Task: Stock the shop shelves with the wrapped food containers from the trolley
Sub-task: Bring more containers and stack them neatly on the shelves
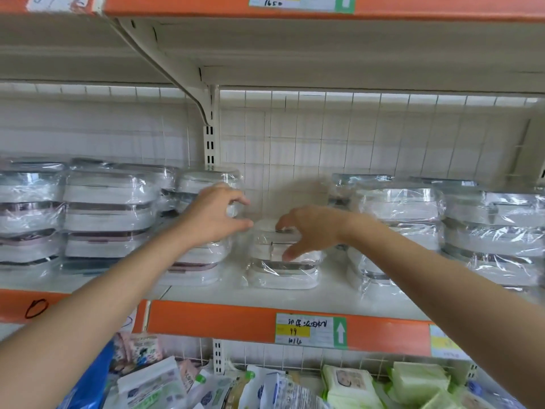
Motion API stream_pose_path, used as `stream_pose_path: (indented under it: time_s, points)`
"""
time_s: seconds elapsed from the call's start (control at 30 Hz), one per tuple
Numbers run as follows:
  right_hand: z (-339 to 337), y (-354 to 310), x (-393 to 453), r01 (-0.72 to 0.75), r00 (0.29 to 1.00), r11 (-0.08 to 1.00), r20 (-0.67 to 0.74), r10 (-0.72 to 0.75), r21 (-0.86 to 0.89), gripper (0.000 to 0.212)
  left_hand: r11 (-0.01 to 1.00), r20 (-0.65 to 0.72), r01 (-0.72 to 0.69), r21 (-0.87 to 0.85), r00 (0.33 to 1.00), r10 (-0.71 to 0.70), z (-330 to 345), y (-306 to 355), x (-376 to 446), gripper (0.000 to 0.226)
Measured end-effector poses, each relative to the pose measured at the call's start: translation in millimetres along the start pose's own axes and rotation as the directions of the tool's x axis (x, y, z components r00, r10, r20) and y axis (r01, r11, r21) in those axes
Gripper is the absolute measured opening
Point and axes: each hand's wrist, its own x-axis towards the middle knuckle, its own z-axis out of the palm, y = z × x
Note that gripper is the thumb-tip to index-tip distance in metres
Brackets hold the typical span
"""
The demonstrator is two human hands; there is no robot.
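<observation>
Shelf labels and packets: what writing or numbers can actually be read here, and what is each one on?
"99" printed on yellow, with handwritten "1014" below: price tag on the orange shelf edge.
Handwritten characters atop that tag: unclear.
"1650" handwritten: upper price tag on the top shelf edge.
White arrow pointing up on green: both tags.
Hand-drawn black loop: left shelf edge.
Right-hand tag and lower packets: too blurred.

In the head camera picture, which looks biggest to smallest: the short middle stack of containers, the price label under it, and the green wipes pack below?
1. Middle stack, clearly the largest.
2. Price label and wipes pack: they look about alike, and the pack sits nearer the camera and runs off the bottom edge, so I would not rank them.
</observation>
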Motion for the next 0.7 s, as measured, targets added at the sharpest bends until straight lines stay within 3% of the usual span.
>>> stream_pose_path:
  time_s: [0.1, 0.2, 0.3, 0.47, 0.53, 0.7]
  points:
    - [16.1, -3.2, 15.5, -0.013, 0.995, 0.995, -0.101, 0.002, -0.104, 0.065, 0.996, -0.256, 0.078, -0.040, 0.963, -0.085, -12.3, -24.8, 12.9, 0.027]
    - [26.6, 0.2, 35.0, -0.078, 0.988, 0.987, -0.142, 0.057, -0.141, 0.065, 0.979, -0.368, 0.196, -0.063, 0.907, -0.205, -16.1, -44.0, 24.6, 0.039]
    - [31.1, 8.0, 59.0, -0.149, 0.978, 0.984, -0.163, 0.132, -0.097, 0.060, 0.968, -0.324, 0.241, -0.064, 0.913, -0.249, -18.3, -54.5, 33.5, 0.065]
    - [47.9, 18.8, 93.1, -0.278, 0.928, 0.960, -0.262, 0.264, -0.017, 0.045, 0.945, -0.084, 0.327, 0.020, 0.942, -0.325, -11.0, -68.4, 50.7, 0.092]
    - [56.0, 22.5, 100.7, -0.298, 0.913, 0.954, -0.285, 0.291, 0.019, 0.043, 0.939, -0.041, 0.326, 0.111, 0.945, -0.323, -7.8, -74.5, 52.0, 0.093]
    - [50.5, 28.7, 106.1, -0.283, 0.936, 0.959, -0.216, 0.277, 0.002, 0.045, 0.955, -0.206, 0.252, 0.155, 0.954, -0.218, -4.7, -75.7, 44.5, 0.068]
